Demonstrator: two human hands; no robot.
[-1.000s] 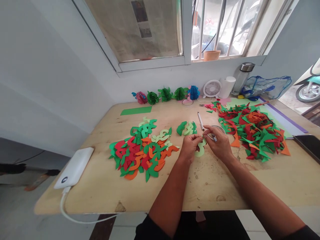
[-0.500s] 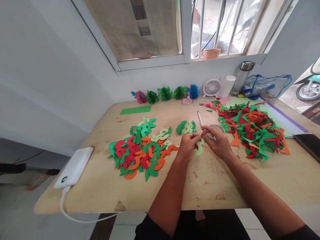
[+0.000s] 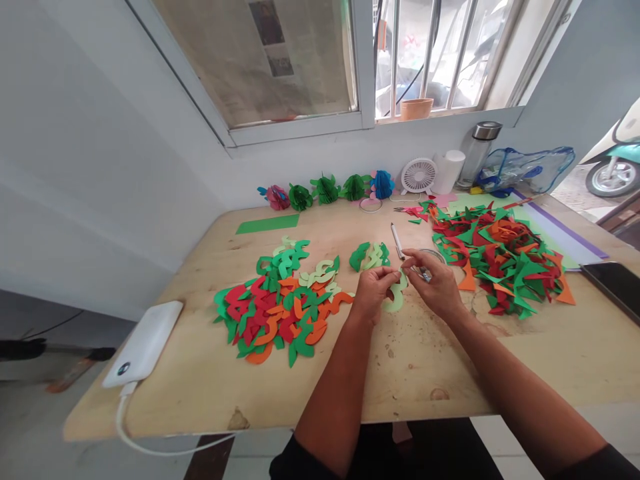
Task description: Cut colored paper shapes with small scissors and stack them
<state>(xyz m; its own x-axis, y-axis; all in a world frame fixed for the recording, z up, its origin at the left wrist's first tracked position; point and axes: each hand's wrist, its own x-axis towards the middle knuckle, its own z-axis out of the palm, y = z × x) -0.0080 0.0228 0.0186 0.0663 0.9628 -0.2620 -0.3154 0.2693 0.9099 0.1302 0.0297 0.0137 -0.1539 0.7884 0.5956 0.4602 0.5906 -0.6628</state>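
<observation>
My left hand (image 3: 371, 292) is closed in a pinch on a curved light green paper cutout (image 3: 395, 301), which hangs below the fingertips. My right hand (image 3: 436, 285) meets it there, thumb and forefinger pinched at the cutout's upper end. Under the right fingers shows something shiny and metallic, partly hidden; its kind I cannot make out. Just behind the hands lie a white pen (image 3: 397, 240) and a small group of green and pale green cutouts (image 3: 370, 256). Left of my hands spreads a pile of red, orange and green cutouts (image 3: 280, 303).
Paper scraps (image 3: 505, 253) heap up at the right, near a dark phone (image 3: 613, 287). Along the wall stand paper honeycomb figures (image 3: 327, 189), a small fan (image 3: 419, 177) and a glass bottle (image 3: 473, 157). A white power bank (image 3: 145, 343) with a cable lies at the left edge.
The view has shifted slightly. Both hands stay together at the light green cutout, with only a slight movement of the fingers.
</observation>
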